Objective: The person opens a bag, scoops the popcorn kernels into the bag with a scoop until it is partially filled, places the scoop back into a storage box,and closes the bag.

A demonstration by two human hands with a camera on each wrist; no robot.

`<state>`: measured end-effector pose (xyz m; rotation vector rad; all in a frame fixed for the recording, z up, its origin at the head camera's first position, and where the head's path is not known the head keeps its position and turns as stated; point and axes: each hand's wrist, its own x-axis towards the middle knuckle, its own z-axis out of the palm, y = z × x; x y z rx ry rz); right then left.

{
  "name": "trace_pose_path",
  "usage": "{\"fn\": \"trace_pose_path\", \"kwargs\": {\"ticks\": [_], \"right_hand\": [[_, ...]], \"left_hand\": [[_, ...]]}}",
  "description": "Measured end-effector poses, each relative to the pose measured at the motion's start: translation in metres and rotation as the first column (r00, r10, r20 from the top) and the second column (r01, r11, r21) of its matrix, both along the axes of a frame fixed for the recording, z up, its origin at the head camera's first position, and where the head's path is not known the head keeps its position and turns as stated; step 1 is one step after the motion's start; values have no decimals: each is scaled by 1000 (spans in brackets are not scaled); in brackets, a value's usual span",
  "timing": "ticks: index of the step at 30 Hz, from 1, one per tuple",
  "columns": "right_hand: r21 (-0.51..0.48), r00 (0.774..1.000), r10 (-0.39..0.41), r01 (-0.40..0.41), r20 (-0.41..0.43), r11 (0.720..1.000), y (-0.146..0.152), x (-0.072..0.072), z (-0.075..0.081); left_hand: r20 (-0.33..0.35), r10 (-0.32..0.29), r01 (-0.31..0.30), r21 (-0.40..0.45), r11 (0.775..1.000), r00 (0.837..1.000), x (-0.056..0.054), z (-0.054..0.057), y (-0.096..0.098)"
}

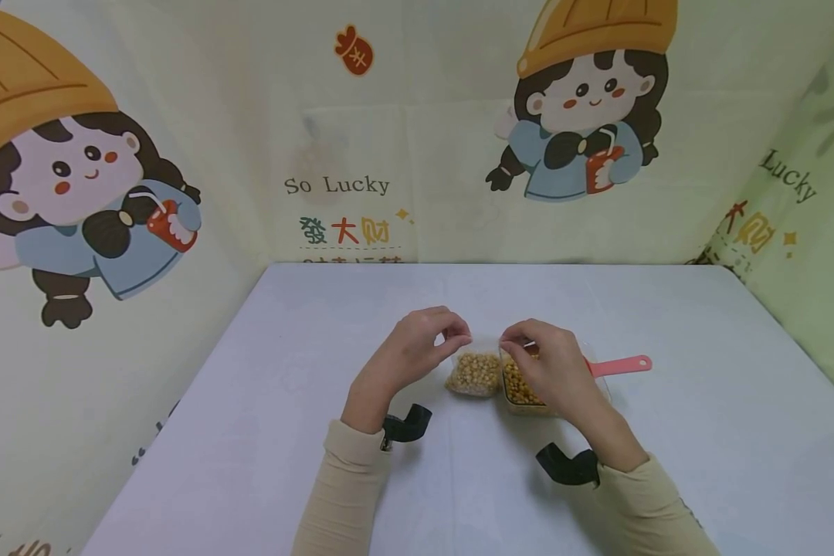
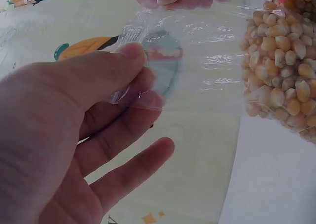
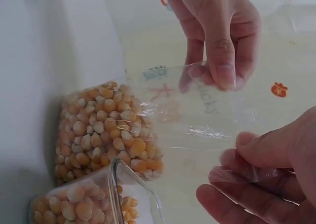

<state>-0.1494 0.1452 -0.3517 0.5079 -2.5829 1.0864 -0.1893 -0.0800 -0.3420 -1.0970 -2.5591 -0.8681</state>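
Observation:
A clear plastic bag (image 1: 474, 376) of corn kernels stands on the table, its lower part full and its clear top drawn upward. My left hand (image 1: 420, 347) pinches one top corner of the bag between thumb and fingers, as the left wrist view shows; its other fingers (image 2: 138, 160) are spread below. My right hand (image 1: 554, 367) pinches the opposite top corner, seen in the right wrist view. The film between the hands is stretched fairly flat. Beside the bag, partly behind my right hand, is a clear container (image 3: 114, 194) holding more corn kernels.
A pink handle (image 1: 622, 366) sticks out to the right over the container; its other end is hidden by my right hand. The white table (image 1: 306, 347) meets a printed cloth backdrop (image 1: 452, 216) at its far edge.

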Motion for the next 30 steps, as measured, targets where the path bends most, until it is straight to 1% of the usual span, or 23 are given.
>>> {"fn": "trace_pose_path", "kwargs": {"ticks": [3,6,11,18,24,27,30], "right_hand": [[-1,1000,7,-7,-2,1000,0,1,1],[-6,1000,18,-18,18,1000,0,1,1],[-25,998,51,-50,29,998,-3,0,-1],[-15,998,56,-56,4,998,-8,0,-4],[-9,999,46,-47,-19,999,-11,1,-4],[-4,999,42,-42,-33,999,-12,2,-3],[-8,999,39,-39,-28,999,-13,2,-4]], "left_hand": [[17,-4,4,-10,1000,1000,0,1,0],[44,-6,7,-15,1000,999,0,1,0],[77,-21,22,-15,1000,997,0,0,2],[41,-40,40,-13,999,998,1,-2,6],[34,-49,50,-7,999,998,3,0,7],[29,-46,46,-12,999,999,3,0,8],[33,-32,33,-27,999,999,3,0,9]]}}
